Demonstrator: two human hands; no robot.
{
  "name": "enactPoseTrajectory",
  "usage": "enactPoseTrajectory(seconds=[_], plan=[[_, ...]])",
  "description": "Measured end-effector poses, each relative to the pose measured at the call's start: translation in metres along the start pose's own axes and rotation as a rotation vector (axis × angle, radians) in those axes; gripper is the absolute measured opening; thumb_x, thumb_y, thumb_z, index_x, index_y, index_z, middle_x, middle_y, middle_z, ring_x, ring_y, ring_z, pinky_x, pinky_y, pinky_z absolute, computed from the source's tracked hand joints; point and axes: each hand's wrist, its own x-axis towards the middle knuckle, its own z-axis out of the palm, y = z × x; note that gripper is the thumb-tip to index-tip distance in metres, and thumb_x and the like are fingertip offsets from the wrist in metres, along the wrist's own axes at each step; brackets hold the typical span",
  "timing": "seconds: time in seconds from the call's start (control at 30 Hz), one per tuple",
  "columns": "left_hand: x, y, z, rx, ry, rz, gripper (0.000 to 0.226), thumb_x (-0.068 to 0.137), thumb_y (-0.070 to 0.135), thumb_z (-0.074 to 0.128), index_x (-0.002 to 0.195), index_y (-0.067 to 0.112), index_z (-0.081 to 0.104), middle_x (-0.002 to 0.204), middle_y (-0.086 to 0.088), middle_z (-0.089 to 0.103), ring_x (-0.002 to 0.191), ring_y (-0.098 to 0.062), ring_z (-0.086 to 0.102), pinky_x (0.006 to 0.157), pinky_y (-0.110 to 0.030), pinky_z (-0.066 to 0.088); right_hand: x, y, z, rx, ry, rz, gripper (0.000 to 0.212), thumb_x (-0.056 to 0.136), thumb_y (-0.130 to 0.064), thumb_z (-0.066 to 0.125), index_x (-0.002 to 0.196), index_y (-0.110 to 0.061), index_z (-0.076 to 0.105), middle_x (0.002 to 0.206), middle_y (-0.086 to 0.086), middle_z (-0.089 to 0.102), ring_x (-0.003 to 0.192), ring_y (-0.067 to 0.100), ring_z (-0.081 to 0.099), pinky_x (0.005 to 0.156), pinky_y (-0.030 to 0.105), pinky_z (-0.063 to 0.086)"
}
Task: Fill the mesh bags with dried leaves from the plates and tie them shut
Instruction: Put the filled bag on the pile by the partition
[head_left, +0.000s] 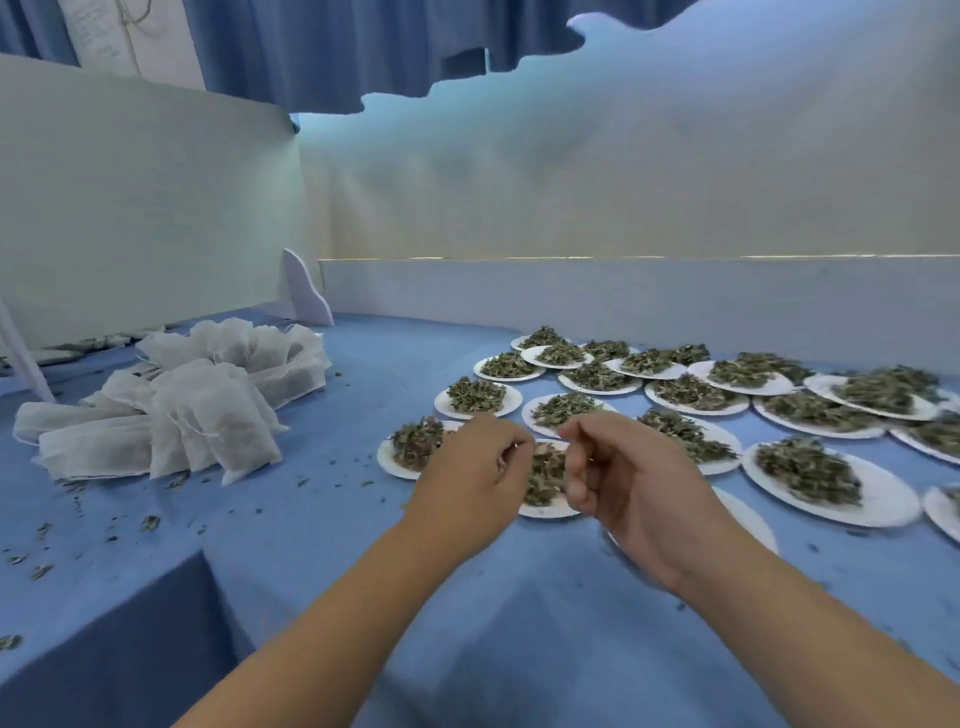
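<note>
Both hands are held close together above the table's middle. The left hand (472, 467) and the right hand (628, 483) each have their fingers curled in toward the thumb. Whether a thread or anything else is pinched in them cannot be told, and no bag is seen in either.

Bags (197, 405) are piled toward the left edge, well apart from the hands. They are judged light, soft and floppy, so one is best taken by its open rim and drawn shut gently, since thin mesh may tear.

Leaves (545, 475) are heaped on a plate (550, 508) just beneath the hands; they are judged brittle, nearly weightless and easily spilled. More plates (831, 483) are spread toward the right and far edges. Crumbs (150, 522) are scattered on the cloth (467, 623) toward the left front corner.
</note>
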Motion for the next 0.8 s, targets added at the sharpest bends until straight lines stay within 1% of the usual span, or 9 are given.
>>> enactPoseTrajectory(seconds=[0.13,0.17,0.23,0.33,0.4,0.5,0.57,0.7,0.8], plan=[[0.005,0.09,0.059,-0.095,-0.224,0.127,0.022,0.082,0.027,0.042,0.069,0.045,0.042,0.078,0.01,0.051,0.077,-0.01,0.051,0.067,-0.034,0.044,-0.042,-0.043,-0.06,-0.076,0.082,-0.091,0.023,0.089,-0.017,0.054,0.074,-0.011,0.07,0.061,0.008,0.055,0.049,0.019,0.049,0.047,0.027,0.039],[0.006,0.107,0.073,-0.12,-0.258,0.149,0.02,0.081,0.027,0.04,0.069,0.043,0.042,0.079,0.009,0.051,0.076,-0.01,0.052,0.065,-0.034,0.045,-0.053,-0.053,-0.078,-0.094,0.114,-0.107,0.024,0.091,-0.017,0.052,0.075,-0.01,0.069,0.061,0.008,0.055,0.049,0.02,0.049,0.047,0.027,0.038],[0.007,0.136,0.098,-0.178,-0.294,0.196,0.018,0.083,0.028,0.039,0.074,0.041,0.048,0.075,0.011,0.051,0.072,-0.004,0.049,0.06,-0.022,0.038,-0.077,-0.07,-0.113,-0.141,0.185,-0.131,0.024,0.093,-0.016,0.05,0.078,-0.008,0.068,0.062,0.009,0.055,0.05,0.02,0.05,0.047,0.028,0.039],[0.002,0.17,0.138,-0.289,-0.362,0.211,0.018,0.093,0.026,0.045,0.088,0.035,0.06,0.072,0.024,0.054,0.062,0.001,0.049,0.052,-0.012,0.03,-0.114,-0.091,-0.163,-0.26,0.319,-0.15,0.022,0.093,-0.014,0.052,0.081,-0.006,0.068,0.063,0.011,0.056,0.05,0.022,0.05,0.047,0.028,0.039],[-0.006,0.189,0.167,-0.323,-0.437,0.18,0.017,0.095,0.027,0.047,0.09,0.038,0.06,0.071,0.03,0.055,0.056,0.002,0.05,0.05,-0.015,0.032,-0.136,-0.103,-0.194,-0.368,0.425,-0.105,0.019,0.091,-0.015,0.055,0.082,-0.006,0.069,0.063,0.011,0.057,0.051,0.022,0.05,0.048,0.028,0.04],[-0.018,0.214,0.2,-0.271,-0.481,0.192,0.017,0.095,0.032,0.047,0.101,0.036,0.062,0.075,0.02,0.057,0.068,0.0,0.052,0.063,-0.024,0.045,-0.163,-0.114,-0.235,-0.47,0.579,0.027,0.017,0.088,-0.016,0.06,0.08,-0.007,0.071,0.064,0.009,0.059,0.051,0.019,0.05,0.051,0.029,0.04],[-0.022,0.222,0.211,-0.222,-0.48,0.213,0.021,0.096,0.034,0.045,0.11,0.037,0.06,0.081,0.017,0.056,0.074,-0.003,0.051,0.07,-0.027,0.047,-0.178,-0.114,-0.259,-0.532,0.667,0.065,0.02,0.089,-0.016,0.06,0.075,-0.009,0.072,0.063,0.008,0.061,0.051,0.018,0.05,0.049,0.028,0.039],[-0.027,0.216,0.219,-0.191,-0.495,0.182,0.018,0.096,0.035,0.045,0.107,0.04,0.058,0.072,0.009,0.059,0.069,-0.005,0.053,0.062,-0.029,0.045,-0.203,-0.109,-0.298,-0.736,0.816,0.128,0.021,0.09,-0.017,0.058,0.074,-0.011,0.07,0.054,0.0,0.06,0.044,0.013,0.047,0.045,0.026,0.036],[-0.028,0.202,0.219,-0.194,-0.495,0.095,0.014,0.095,0.031,0.047,0.095,0.04,0.058,0.064,0.001,0.056,0.06,-0.01,0.051,0.057,-0.033,0.043,-0.211,-0.114,-0.315,-0.972,0.79,0.263,0.02,0.087,-0.027,0.06,0.073,-0.016,0.068,0.058,-0.007,0.065,0.044,0.009,0.054,0.046,0.022,0.041]])
